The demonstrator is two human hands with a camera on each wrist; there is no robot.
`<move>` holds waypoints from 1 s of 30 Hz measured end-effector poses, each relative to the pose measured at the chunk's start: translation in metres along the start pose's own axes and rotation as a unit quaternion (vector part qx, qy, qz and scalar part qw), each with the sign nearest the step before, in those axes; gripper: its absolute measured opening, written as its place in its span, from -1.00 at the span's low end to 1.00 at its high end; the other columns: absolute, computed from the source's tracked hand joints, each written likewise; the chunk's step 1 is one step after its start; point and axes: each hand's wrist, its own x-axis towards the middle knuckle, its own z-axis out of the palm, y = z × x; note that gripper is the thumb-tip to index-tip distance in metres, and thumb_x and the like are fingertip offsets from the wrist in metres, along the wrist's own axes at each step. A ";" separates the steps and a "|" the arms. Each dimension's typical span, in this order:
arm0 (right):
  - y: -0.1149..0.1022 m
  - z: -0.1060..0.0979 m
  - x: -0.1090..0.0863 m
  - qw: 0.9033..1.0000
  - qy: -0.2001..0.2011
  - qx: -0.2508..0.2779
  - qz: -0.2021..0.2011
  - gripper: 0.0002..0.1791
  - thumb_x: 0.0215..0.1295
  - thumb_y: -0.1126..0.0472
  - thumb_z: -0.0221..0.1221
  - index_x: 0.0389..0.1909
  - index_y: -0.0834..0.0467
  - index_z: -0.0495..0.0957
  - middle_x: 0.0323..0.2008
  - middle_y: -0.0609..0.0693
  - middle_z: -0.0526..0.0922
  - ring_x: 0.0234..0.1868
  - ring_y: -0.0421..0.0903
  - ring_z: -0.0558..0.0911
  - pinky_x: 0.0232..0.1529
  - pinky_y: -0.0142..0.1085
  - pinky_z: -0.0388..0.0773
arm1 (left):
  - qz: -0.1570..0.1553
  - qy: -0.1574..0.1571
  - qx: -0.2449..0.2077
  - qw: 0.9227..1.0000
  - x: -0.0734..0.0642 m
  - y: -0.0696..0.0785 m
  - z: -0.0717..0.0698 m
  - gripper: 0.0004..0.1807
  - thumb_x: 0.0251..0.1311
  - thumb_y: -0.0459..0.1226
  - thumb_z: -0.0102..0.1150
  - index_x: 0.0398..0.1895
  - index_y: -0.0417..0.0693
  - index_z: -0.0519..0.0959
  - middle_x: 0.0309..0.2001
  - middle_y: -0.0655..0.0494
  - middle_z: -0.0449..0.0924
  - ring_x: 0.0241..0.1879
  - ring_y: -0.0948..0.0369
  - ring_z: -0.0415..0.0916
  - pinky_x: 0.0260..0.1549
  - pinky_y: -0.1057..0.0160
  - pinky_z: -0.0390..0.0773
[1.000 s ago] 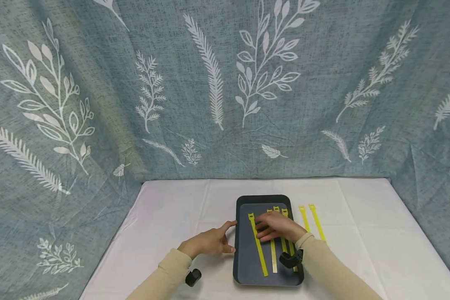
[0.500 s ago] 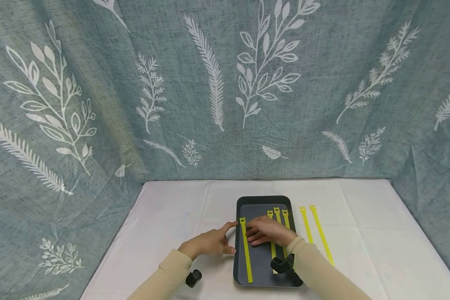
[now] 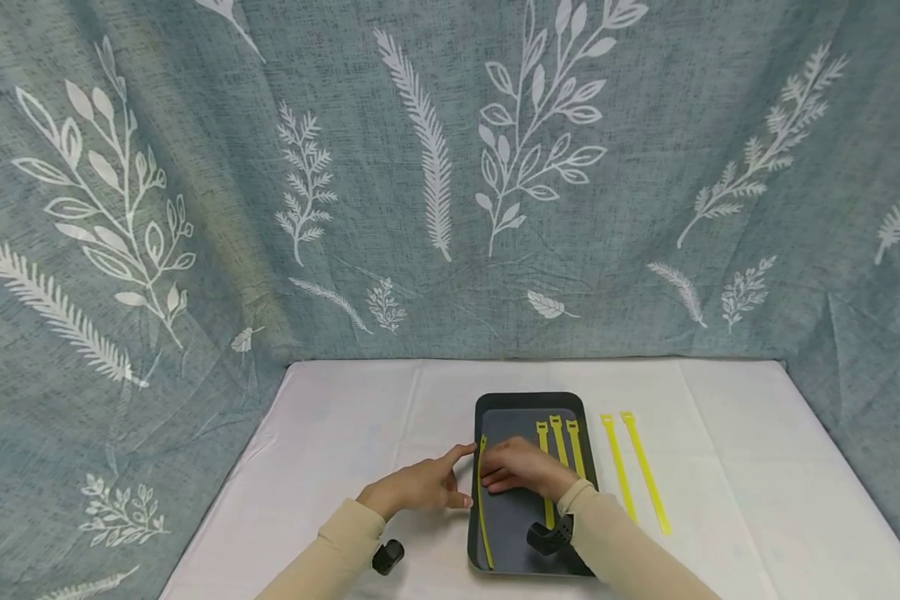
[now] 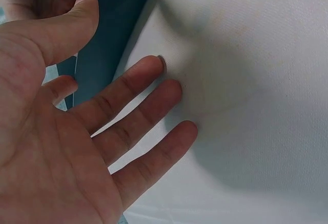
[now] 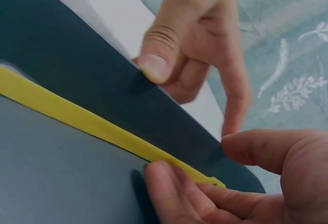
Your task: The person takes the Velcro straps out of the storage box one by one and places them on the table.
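Observation:
A dark grey rectangular tray (image 3: pixel 525 400) lies on the white table, with several yellow hook-and-loop cable ties in it. My right hand (image 3: pixel 522 467) is inside the tray; in the right wrist view its fingertips press one yellow cable tie (image 5: pixel 82 118) near its slotted head, and the tie stands on edge along the left wall. The right thumb lies over by the rim, apart from those fingers. My left hand (image 3: pixel 418 485) is outside at the left, its thumb and index fingertip touching the tray's side, the other fingers spread in the left wrist view (image 4: pixel 128 126).
Three more cable ties (image 3: pixel 558 437) lie side by side in the tray's right half, their lower parts hidden by the right forearm. On the cloth right of the tray rest two loose yellow ties (image 3: pixel 647 475). A leaf-patterned curtain (image 3: pixel 450 317) rises behind the table.
My right hand has moved left in the tray, sliding one tie from near the middle to the left wall, where it has turned on edge. The left hand has stayed in place.

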 end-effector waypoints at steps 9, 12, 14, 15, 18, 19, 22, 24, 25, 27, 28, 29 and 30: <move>0.005 0.014 0.002 0.996 0.069 -0.051 0.003 -0.63 0.41 0.23 0.20 0.05 0.45 0.62 -0.26 0.16 0.75 -0.30 -0.15 0.73 -0.21 -0.24 0.71 | 0.005 -0.007 0.001 1.000 0.002 0.000 0.000 -0.09 0.29 -0.10 0.36 0.60 0.14 0.06 -0.28 0.12 0.63 -0.33 0.22 0.52 -0.19 0.12 0.49; 0.005 0.015 0.003 0.996 0.081 -0.042 0.013 -0.68 0.41 0.23 0.21 0.00 0.41 0.65 -0.33 0.12 0.75 -0.36 -0.19 0.71 -0.27 -0.28 0.70 | 0.005 -0.010 -0.001 1.000 0.002 0.000 -0.001 -0.09 0.30 -0.11 0.35 0.60 0.15 0.05 -0.29 0.12 0.63 -0.34 0.22 0.52 -0.20 0.13 0.49; 0.005 0.015 0.004 0.996 0.085 -0.031 0.018 -0.71 0.40 0.23 0.22 -0.04 0.39 0.67 -0.37 0.10 0.75 -0.40 -0.21 0.70 -0.30 -0.31 0.69 | 0.006 -0.010 -0.003 1.000 0.002 0.000 -0.001 -0.09 0.30 -0.12 0.35 0.60 0.14 0.05 -0.28 0.11 0.63 -0.34 0.21 0.52 -0.20 0.13 0.49; 0.005 0.015 0.005 0.996 0.086 -0.026 0.020 -0.72 0.40 0.23 0.22 -0.06 0.38 0.68 -0.38 0.08 0.75 -0.42 -0.22 0.70 -0.31 -0.32 0.69 | 0.006 -0.010 -0.003 1.000 0.002 0.000 -0.001 -0.09 0.30 -0.12 0.35 0.60 0.14 0.05 -0.28 0.10 0.62 -0.33 0.21 0.52 -0.20 0.13 0.49; 0.006 0.014 0.008 0.996 0.087 -0.008 0.024 -0.75 0.40 0.25 0.22 -0.10 0.37 0.69 -0.43 0.04 0.74 -0.45 -0.24 0.69 -0.33 -0.34 0.69 | 0.009 -0.009 -0.003 1.000 0.003 0.000 -0.001 -0.09 0.30 -0.13 0.35 0.60 0.12 0.05 -0.28 0.10 0.62 -0.32 0.21 0.52 -0.19 0.13 0.49; 0.006 0.013 0.008 0.996 0.086 -0.004 0.025 -0.76 0.40 0.26 0.23 -0.11 0.37 0.69 -0.44 0.03 0.74 -0.46 -0.25 0.69 -0.33 -0.35 0.69 | 0.009 -0.009 -0.001 1.000 0.003 0.000 0.000 -0.09 0.30 -0.12 0.34 0.60 0.12 0.05 -0.28 0.10 0.62 -0.32 0.22 0.52 -0.19 0.13 0.49; 0.007 0.013 0.010 0.996 0.086 0.006 0.028 -0.78 0.39 0.28 0.23 -0.12 0.38 0.68 -0.46 0.00 0.73 -0.47 -0.25 0.69 -0.33 -0.35 0.69 | 0.008 -0.011 0.000 1.000 0.004 -0.001 0.000 -0.10 0.30 -0.12 0.34 0.60 0.12 0.05 -0.28 0.10 0.62 -0.31 0.22 0.52 -0.17 0.13 0.49; 0.007 0.013 0.011 0.996 0.087 0.010 0.031 -0.79 0.37 0.29 0.24 -0.14 0.38 0.69 -0.48 0.00 0.73 -0.48 -0.26 0.69 -0.34 -0.35 0.69 | 0.007 -0.011 0.001 1.000 0.004 -0.001 0.000 -0.10 0.30 -0.12 0.34 0.60 0.13 0.05 -0.27 0.10 0.62 -0.31 0.21 0.52 -0.18 0.13 0.49; 0.007 0.012 0.011 0.995 0.089 0.011 0.032 -0.79 0.37 0.29 0.25 -0.15 0.38 0.69 -0.48 0.00 0.73 -0.48 -0.26 0.69 -0.34 -0.35 0.69 | 0.007 -0.011 0.004 1.000 0.004 -0.001 0.000 -0.09 0.30 -0.12 0.35 0.60 0.14 0.05 -0.27 0.10 0.62 -0.31 0.21 0.52 -0.17 0.12 0.49; 0.007 0.012 0.012 0.995 0.090 0.015 0.034 -0.79 0.36 0.28 0.25 -0.16 0.38 0.69 -0.49 0.00 0.74 -0.49 -0.25 0.70 -0.34 -0.35 0.69 | 0.005 -0.009 0.006 1.000 0.004 -0.001 -0.001 -0.09 0.29 -0.11 0.36 0.60 0.14 0.05 -0.25 0.10 0.62 -0.30 0.21 0.52 -0.17 0.10 0.50; 0.007 0.012 0.012 0.995 0.092 0.017 0.035 -0.79 0.36 0.28 0.25 -0.17 0.38 0.69 -0.49 0.01 0.74 -0.49 -0.25 0.70 -0.34 -0.35 0.69 | 0.004 -0.008 0.007 1.000 0.004 0.000 -0.001 -0.09 0.29 -0.11 0.36 0.60 0.15 0.06 -0.25 0.10 0.62 -0.29 0.21 0.52 -0.17 0.09 0.50; 0.008 0.011 0.012 0.995 0.094 0.018 0.036 -0.80 0.35 0.28 0.24 -0.18 0.38 0.69 -0.49 0.01 0.74 -0.49 -0.25 0.71 -0.34 -0.35 0.70 | 0.003 -0.008 0.009 1.000 0.005 0.000 -0.001 -0.09 0.28 -0.10 0.36 0.60 0.15 0.06 -0.25 0.10 0.62 -0.29 0.21 0.52 -0.17 0.09 0.50; 0.008 0.011 0.012 0.994 0.096 0.020 0.037 -0.80 0.35 0.29 0.23 -0.18 0.38 0.68 -0.49 0.01 0.74 -0.50 -0.25 0.71 -0.35 -0.34 0.70 | 0.002 -0.007 0.009 1.000 0.005 0.000 -0.001 -0.09 0.28 -0.11 0.37 0.60 0.15 0.07 -0.25 0.10 0.62 -0.29 0.21 0.52 -0.17 0.09 0.50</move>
